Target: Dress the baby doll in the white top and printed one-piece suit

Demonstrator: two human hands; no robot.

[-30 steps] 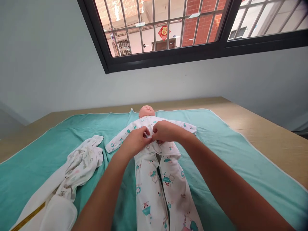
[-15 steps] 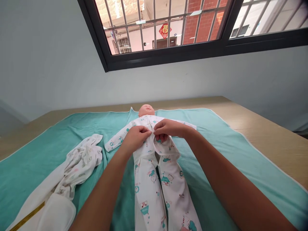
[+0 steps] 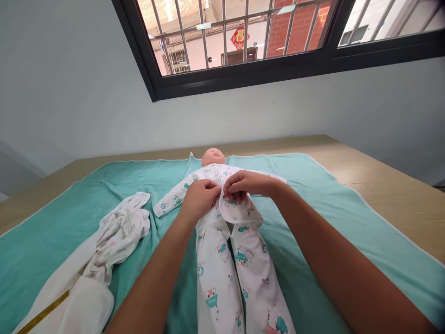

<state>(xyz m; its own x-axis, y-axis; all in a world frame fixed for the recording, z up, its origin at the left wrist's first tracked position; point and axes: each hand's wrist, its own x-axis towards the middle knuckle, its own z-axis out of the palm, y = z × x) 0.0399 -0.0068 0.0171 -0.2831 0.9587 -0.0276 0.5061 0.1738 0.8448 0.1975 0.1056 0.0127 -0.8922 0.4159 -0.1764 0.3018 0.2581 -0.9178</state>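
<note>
A baby doll (image 3: 213, 157) lies on its back, dressed in a white printed baby shirt (image 3: 239, 214) and matching baby pants (image 3: 217, 273). At the middle of the chest, my left hand (image 3: 201, 197) pinches the front edge of the shirt between thumb and finger. Just to its right, my right hand (image 3: 243, 184) has its fingers curled and closed on the overlapping front flap of the shirt. The fingertips of both hands are close together. Whatever fastening lies under them is too small to make out.
A teal blanket (image 3: 313, 222) covers much of the wooden table (image 3: 389, 185). Crumpled white baby clothes (image 3: 121, 227) and a yellow measuring tape (image 3: 43, 313) lie at the left. Behind the table stands a wall with a barred, dark-framed window (image 3: 239, 72).
The view has shifted slightly. My hands stay at the shirt front, with the left fingers a little more curled and the right fingertips slightly farther right along the flap.
</note>
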